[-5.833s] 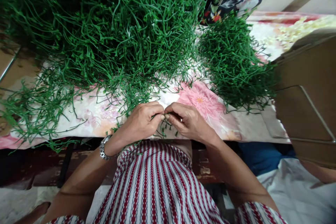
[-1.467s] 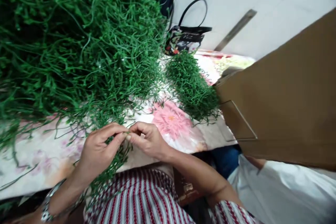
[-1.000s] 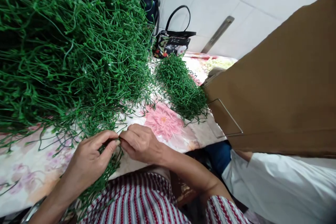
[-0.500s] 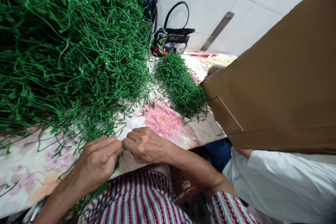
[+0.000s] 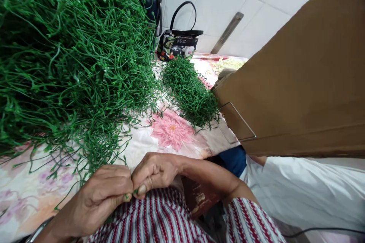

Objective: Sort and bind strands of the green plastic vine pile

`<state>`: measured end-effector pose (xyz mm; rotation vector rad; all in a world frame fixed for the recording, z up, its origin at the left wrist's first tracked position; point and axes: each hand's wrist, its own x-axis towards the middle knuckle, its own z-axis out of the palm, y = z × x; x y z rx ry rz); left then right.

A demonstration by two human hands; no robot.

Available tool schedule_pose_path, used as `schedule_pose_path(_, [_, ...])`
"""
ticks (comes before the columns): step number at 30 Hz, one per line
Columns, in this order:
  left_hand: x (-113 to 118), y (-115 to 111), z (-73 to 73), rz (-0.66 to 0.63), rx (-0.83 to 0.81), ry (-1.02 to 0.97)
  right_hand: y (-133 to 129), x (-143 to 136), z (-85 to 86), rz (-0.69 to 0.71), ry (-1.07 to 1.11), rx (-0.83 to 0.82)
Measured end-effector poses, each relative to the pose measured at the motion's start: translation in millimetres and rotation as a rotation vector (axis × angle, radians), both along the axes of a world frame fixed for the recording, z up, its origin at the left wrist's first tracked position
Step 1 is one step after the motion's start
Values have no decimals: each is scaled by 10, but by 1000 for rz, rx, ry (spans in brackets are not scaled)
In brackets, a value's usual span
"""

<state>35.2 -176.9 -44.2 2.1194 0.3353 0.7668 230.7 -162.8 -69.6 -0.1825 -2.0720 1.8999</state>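
My left hand (image 5: 101, 199) and my right hand (image 5: 155, 172) meet above my lap, just off the table's near edge. Each is closed in a pinch. Between the fingertips shows a small bit of a thin green stem (image 5: 135, 191); the rest of it is hidden by the fingers. Beyond my left hand, a big heap of thin, curly green stems (image 5: 85, 53) with small bud-like tips covers the left of the table. Loose strands trail from it toward my left wrist. A smaller pile of such stems (image 5: 189, 93) lies farther off, right of the middle.
A flowered tablecloth (image 5: 172, 129) covers the table. A black floral handbag (image 5: 179, 43) and a dark bottle (image 5: 151, 9) stand by the tiled wall. On the right rises a large brown board (image 5: 299, 76) with a wire loop (image 5: 242, 121). Below it shows another person's white clothing (image 5: 308, 193).
Both hands have come down and closer to my body, from the table's edge to over my lap. My right hand has turned so its thumb shows. The view has shifted slightly right.
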Motion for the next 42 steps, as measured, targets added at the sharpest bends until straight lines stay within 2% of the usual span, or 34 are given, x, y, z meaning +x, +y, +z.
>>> schedule_pose_path(6, [-9,21,27,-68,-187,-75,-41,-104,-12,-3,220,-184])
schedule_pose_path(11, [29,9,-11,-108,-283,-112,-106,-68,-66,2,227,-237])
schedule_pose_path(13, [20,29,-16,-63,-292,-70,-97,-31,-31,-68,174,-217])
schedule_pose_path(15, [-5,65,-17,48,-265,63,-63,8,30,-197,38,-107])
schedule_pose_path(18, [-37,117,-13,189,-167,333,0,48,114,-350,-186,220])
schedule_pose_path(21, [-30,140,-12,206,-82,460,39,60,164,-368,-286,489])
schedule_pose_path(24, [-15,143,-34,166,-9,416,44,59,180,-302,-319,538])
schedule_pose_path(26, [-23,143,-64,108,21,329,31,49,159,-222,-284,415])
schedule_pose_path(28, [-43,143,-92,47,20,226,6,25,105,-164,-206,172])
schedule_pose_path(31, [-60,140,-92,5,8,101,-46,-30,-6,-161,-58,-219])
schedule_pose_path(35, [-12,120,-26,-11,-31,18,-146,-109,-98,-185,107,-559])
schedule_pose_path(39, [11,142,-64,-52,-173,-83,-281,-159,-57,-242,249,-698])
schedule_pose_path(41, [-31,186,-135,-2,-290,-121,-312,-114,28,-249,345,-637])
schedule_pose_path(42, [-61,211,-168,62,-349,-128,-301,-55,89,-270,371,-549])
